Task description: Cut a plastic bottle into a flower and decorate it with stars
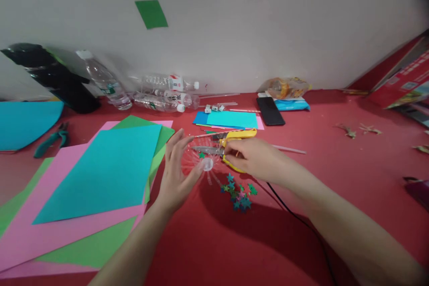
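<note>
A clear plastic piece cut into thin strips around a round cap lies on the red table. My left hand is at its left side, fingers spread, the thumb reaching to the cap. My right hand is at the piece's right edge, its fingers bent together beside yellow-handled scissors; what they pinch is too small to make out. Behind the scissors lies a yellow cutter. One green star rests among the strips. Small colored paper stars are heaped in front of the piece.
Colored paper sheets cover the left side, with pliers beyond. Plastic bottles and a black bottle stand or lie along the wall. A phone lies behind my right hand, and a black cable passes under my right arm.
</note>
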Demonstrator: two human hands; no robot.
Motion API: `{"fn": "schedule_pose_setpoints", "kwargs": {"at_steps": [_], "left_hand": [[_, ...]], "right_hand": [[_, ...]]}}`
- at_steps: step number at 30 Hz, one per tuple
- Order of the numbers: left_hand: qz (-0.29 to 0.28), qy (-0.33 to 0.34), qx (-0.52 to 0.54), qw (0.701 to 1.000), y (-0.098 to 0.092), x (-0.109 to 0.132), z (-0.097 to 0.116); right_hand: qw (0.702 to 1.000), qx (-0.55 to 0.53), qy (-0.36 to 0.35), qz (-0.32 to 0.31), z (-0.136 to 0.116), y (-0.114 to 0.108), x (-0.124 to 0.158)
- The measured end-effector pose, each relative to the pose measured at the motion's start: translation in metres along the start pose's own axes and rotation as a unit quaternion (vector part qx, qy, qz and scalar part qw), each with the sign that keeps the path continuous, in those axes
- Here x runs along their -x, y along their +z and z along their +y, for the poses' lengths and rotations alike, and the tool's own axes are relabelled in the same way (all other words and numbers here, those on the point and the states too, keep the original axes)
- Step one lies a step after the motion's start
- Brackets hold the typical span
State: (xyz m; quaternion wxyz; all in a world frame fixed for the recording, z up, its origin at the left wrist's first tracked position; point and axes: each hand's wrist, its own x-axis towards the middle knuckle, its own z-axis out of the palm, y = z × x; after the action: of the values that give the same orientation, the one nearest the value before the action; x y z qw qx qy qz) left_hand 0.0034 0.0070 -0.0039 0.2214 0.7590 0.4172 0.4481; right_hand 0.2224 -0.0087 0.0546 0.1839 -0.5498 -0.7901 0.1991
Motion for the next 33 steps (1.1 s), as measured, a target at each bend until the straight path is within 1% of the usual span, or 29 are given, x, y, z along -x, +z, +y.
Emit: {"fn": "schedule_pose_setpoints", "kwargs": {"at_steps": [2,4,5,7,10,12,17,21,25,29,33], "left_hand": [[-0.004,-0.003,0.004,1.0,0.0,0.0,0.001],[-0.009,-0.01,-0.002,1.0,0.001,0.0,0.002],[-0.009,-0.012,-0.007,1.0,0.002,0.0,0.003],[-0.01,-0.011,-0.019,1.0,0.002,0.0,0.003],[-0.008,-0.007,-0.024,1.0,0.003,0.0,0.004],[-0.008,-0.009,-0.026,1.0,0.003,0.0,0.004],[-0.011,-0.012,-0.028,0.999,0.002,0.0,0.005],[-0.01,-0.02,-0.031,0.999,0.003,0.0,0.005],[-0.015,-0.011,-0.043,0.999,0.003,0.0,0.006],[-0.02,-0.009,-0.049,0.999,0.002,0.001,0.006],[-0.02,-0.01,-0.048,0.999,0.003,0.002,0.006]], "right_hand": [[0.998,-0.007,-0.018,0.06,-0.003,-0.007,-0.001],[0.989,-0.009,-0.076,0.123,-0.007,-0.008,-0.004],[0.983,-0.005,-0.112,0.144,-0.009,-0.006,-0.006],[0.972,0.019,-0.168,0.161,-0.009,0.0,-0.011],[0.968,0.069,-0.18,0.159,-0.004,0.013,-0.017],[0.97,0.081,-0.178,0.146,0.001,0.018,-0.02],[0.976,0.052,-0.186,0.104,0.005,0.018,-0.02],[0.984,0.006,-0.156,0.089,0.001,0.017,-0.02],[0.986,-0.018,-0.134,0.101,0.0,0.021,-0.021],[0.984,-0.02,-0.133,0.117,0.002,0.023,-0.022],[0.981,0.004,-0.147,0.124,0.002,0.026,-0.024]]}}
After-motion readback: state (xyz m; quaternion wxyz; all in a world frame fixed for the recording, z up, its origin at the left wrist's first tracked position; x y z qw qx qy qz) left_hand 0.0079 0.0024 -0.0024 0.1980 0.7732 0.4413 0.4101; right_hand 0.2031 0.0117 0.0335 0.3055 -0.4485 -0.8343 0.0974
